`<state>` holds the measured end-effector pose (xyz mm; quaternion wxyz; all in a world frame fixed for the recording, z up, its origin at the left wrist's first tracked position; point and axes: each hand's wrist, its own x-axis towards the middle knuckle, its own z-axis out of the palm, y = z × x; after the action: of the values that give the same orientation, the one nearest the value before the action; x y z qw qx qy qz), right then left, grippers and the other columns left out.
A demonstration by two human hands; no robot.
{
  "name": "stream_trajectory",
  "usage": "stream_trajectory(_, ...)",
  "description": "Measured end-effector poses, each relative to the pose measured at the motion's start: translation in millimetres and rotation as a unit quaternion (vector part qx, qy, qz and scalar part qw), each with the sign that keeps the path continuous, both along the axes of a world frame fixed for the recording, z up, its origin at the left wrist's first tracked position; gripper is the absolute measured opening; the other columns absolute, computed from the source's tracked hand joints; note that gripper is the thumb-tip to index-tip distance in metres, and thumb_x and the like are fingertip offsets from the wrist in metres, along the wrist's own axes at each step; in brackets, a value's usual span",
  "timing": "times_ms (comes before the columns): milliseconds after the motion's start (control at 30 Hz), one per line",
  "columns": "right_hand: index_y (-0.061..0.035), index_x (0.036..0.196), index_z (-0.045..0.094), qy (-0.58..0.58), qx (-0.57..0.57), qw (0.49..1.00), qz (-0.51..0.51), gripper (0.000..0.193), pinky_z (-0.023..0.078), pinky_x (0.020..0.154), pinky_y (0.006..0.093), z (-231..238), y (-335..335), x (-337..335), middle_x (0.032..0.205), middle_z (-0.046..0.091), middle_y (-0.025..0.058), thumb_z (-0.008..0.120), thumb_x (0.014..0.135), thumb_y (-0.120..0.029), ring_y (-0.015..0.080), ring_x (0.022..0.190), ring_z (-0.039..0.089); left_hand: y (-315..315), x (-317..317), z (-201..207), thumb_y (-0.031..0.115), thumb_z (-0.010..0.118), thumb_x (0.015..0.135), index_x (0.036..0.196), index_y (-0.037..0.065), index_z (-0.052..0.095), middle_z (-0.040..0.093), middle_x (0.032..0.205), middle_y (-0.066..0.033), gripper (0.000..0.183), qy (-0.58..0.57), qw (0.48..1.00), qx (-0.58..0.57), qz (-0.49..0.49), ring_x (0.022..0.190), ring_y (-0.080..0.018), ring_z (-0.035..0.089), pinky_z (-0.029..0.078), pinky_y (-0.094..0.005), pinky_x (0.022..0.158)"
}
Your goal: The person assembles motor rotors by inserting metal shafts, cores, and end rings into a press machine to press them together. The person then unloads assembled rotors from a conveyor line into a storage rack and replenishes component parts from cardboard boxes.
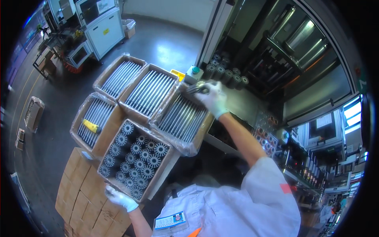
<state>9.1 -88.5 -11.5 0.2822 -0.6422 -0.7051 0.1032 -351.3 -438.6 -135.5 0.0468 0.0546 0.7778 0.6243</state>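
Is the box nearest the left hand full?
Not quite. Toothed parts fill much of the box, but a dark gap shows between the leftmost row and the rest.

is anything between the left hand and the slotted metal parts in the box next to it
Yes: the near box wall stands between the left hand and the slotted metal parts. From above, nothing visible covers them.

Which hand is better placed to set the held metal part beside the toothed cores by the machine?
Probably the right hand, which grips the metal part near those toothed cores; the left hand is far from them, at the edge of a cardboard box.
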Motion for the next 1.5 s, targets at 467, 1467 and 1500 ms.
stream_trajectory(467,-0.0182,0.126,0.065,-0.131,0.057,0.987,0.079,0.039,0.051,0.092,0.0433,-17,68,-23,0.124,0.064,0.0183,0.069,0.089,-0.031,0.0353,0.106,0.066,2,-1,-19,0.027,0.062,0.101,0.106,-0.001,0.061,0.067,0.101,-0.0065,0.029,0.006,0.995,0.080,0.056,0.089,-0.0154,0.060,0.050,-0.0312,0.084)
stream_trajectory(1467,-0.0181,0.113,0.070,0.073,0.011,0.920,0.386,0.039,0.056,0.076,0.0411,65,-161,-179,0.110,0.055,0.0200,0.080,0.077,-0.029,0.0342,0.094,0.064,-24,-24,20,0.026,0.060,0.102,0.119,-0.006,0.062,0.067,0.105,-0.0136,0.037,0.072,0.997,0.014,-0.034,0.090,-0.0198,0.063,0.053,-0.0337,0.080)
stream_trajectory(1500,-0.0179,0.114,0.071,0.066,0.008,0.934,0.351,0.040,0.056,0.076,0.0407,70,-146,-154,0.109,0.056,0.0190,0.081,0.077,-0.027,0.0330,0.091,0.065,-21,-27,25,0.026,0.060,0.102,0.119,-0.006,0.062,0.067,0.103,-0.0137,0.036,0.080,0.995,0.048,-0.040,0.088,-0.0199,0.063,0.053,-0.0339,0.080)
